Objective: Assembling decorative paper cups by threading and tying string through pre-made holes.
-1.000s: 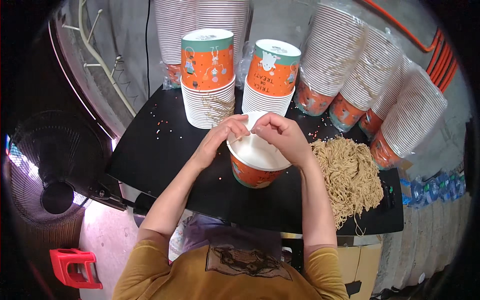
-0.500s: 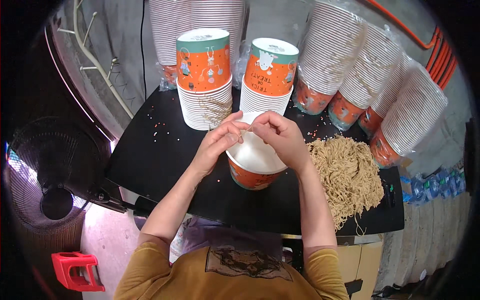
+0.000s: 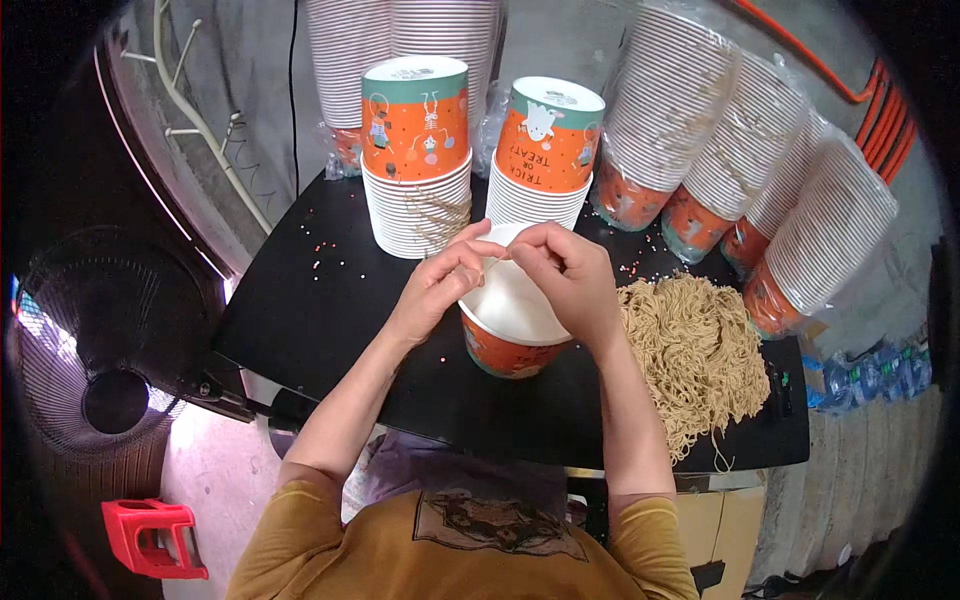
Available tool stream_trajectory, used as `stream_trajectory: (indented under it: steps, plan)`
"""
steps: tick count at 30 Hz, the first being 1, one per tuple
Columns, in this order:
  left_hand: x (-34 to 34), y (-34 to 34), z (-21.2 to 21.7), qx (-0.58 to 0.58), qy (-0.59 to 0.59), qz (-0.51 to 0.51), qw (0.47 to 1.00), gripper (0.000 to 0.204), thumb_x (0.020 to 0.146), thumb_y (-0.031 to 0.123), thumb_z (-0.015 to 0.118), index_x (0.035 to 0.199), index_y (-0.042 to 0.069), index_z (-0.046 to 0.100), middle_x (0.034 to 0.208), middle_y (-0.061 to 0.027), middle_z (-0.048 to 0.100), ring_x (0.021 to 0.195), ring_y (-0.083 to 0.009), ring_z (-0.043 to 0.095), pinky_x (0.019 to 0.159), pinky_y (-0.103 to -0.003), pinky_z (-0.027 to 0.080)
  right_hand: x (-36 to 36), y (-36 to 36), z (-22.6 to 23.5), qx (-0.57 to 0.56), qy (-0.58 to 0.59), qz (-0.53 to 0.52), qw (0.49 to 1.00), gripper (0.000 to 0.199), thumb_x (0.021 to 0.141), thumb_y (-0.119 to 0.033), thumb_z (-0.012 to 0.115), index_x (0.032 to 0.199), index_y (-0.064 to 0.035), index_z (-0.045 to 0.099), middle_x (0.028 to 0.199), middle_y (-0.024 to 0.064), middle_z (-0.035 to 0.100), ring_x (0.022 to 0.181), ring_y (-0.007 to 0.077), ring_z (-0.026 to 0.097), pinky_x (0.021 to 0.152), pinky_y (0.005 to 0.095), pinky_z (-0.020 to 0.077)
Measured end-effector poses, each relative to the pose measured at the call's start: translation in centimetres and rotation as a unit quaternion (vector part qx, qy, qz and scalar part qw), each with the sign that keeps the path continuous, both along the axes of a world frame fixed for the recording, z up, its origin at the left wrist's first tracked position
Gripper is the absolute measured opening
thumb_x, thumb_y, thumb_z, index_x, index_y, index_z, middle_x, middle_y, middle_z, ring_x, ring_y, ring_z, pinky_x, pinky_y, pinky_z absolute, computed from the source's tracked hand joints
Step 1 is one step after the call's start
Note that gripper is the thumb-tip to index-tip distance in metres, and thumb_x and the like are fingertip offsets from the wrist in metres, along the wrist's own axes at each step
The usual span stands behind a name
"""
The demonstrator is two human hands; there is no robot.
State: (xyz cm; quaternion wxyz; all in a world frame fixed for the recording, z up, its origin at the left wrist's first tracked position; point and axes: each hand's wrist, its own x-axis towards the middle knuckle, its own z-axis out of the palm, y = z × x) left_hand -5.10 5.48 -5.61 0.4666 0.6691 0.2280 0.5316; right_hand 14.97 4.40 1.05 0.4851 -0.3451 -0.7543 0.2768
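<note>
Head view, looking down: at far left stands a dark-framed fan [image 3: 110, 400], with a red plastic stool [image 3: 155, 540] on the floor below it and a pale branching rack [image 3: 175, 95] above. Next comes a black table [image 3: 270, 320], its left part dotted with tiny white and reddish beads [image 3: 318, 263]. Toward the back is a stack of upside-down paper tubs [image 3: 418, 130], orange and green on top, white rims nested beneath; tan strands hang against its rims.

At the middle, the left hand [image 3: 435, 287] is bent over the left rim of one upright, open paper tub [image 3: 515, 355], orange outside and white inside, at the table's centre. The right hand [image 3: 565, 280] is over the tub's right side. The two hands are close together, fingertips pinched on a thin tan strand [image 3: 494, 261] above the opening; it is too fine to tell whether it is knotted.

Behind the right hand rises a second upside-down stack [image 3: 545, 140]. Farther right, plastic-wrapped tub stacks [image 3: 665, 110] line the back. In front of them, beside the right forearm, lies a loose heap of tan cord [image 3: 695, 360]. Clear bottles [image 3: 870, 380] stand beyond the table at far right, below orange hose [image 3: 885, 130].
</note>
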Motion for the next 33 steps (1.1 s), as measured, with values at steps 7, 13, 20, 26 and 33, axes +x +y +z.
stream_trajectory:
  steps: [7,13,20,26,33]
  plan:
    - [-0.7,0.7,-0.6,0.053,0.033,0.011,0.998,0.013,0.085,0.020,0.054,0.080,0.008,0.053,0.126,-0.0101,0.061,0.143,-0.0328,0.026,0.114,-0.048,0.021,-0.3,-0.4,-0.3,0.102,0.013,-0.059,0.993,0.011,0.088,-0.012,0.066,0.091,-0.0009,0.066,0.080,0.0079,0.069,0.067,0.0142,0.065,0.063,0.0279,0.0505]
    - [-2.0,1.0,-0.5,0.018,0.016,0.024,0.999,0.008,0.084,0.015,0.054,0.082,0.007,0.054,0.130,-0.0110,0.056,0.144,-0.0325,0.027,0.115,-0.046,0.023,-0.5,-0.4,-0.3,0.061,0.066,-0.041,0.995,0.011,0.089,-0.011,0.066,0.091,-0.0008,0.066,0.076,0.0052,0.068,0.067,0.0091,0.063,0.062,0.0251,0.0497]
    - [-1.0,-0.7,0.5,-0.025,0.051,0.060,0.997,0.007,0.084,0.013,0.053,0.087,0.007,0.055,0.136,-0.0107,0.051,0.127,-0.0211,0.043,0.108,-0.038,0.030,-0.9,0.0,-0.4,0.021,0.101,-0.027,0.994,0.012,0.090,-0.012,0.066,0.093,-0.0007,0.066,0.076,0.0036,0.067,0.067,0.0067,0.061,0.062,0.0234,0.0487]
    - [-1.4,0.6,-0.4,-0.030,0.011,0.047,0.998,0.003,0.082,0.009,0.051,0.081,0.007,0.051,0.131,-0.0099,0.054,0.116,-0.0171,0.048,0.100,-0.032,0.035,-1.2,0.0,-0.2,0.027,0.099,-0.047,0.994,0.012,0.089,-0.012,0.066,0.092,-0.0005,0.066,0.072,0.0035,0.066,0.066,0.0069,0.060,0.061,0.0234,0.0482]
    - [-1.8,1.4,-1.2,-0.003,-0.002,0.058,0.998,0.006,0.080,0.006,0.051,0.076,0.005,0.048,0.122,-0.0077,0.059,0.106,-0.0145,0.048,0.094,-0.028,0.035,1.4,2.4,3.5,-0.054,-0.030,-0.049,0.997,0.015,0.088,-0.016,0.068,0.088,-0.0013,0.068,0.074,-0.0049,0.059,0.067,0.0030,0.050,0.061,0.0203,0.0404]
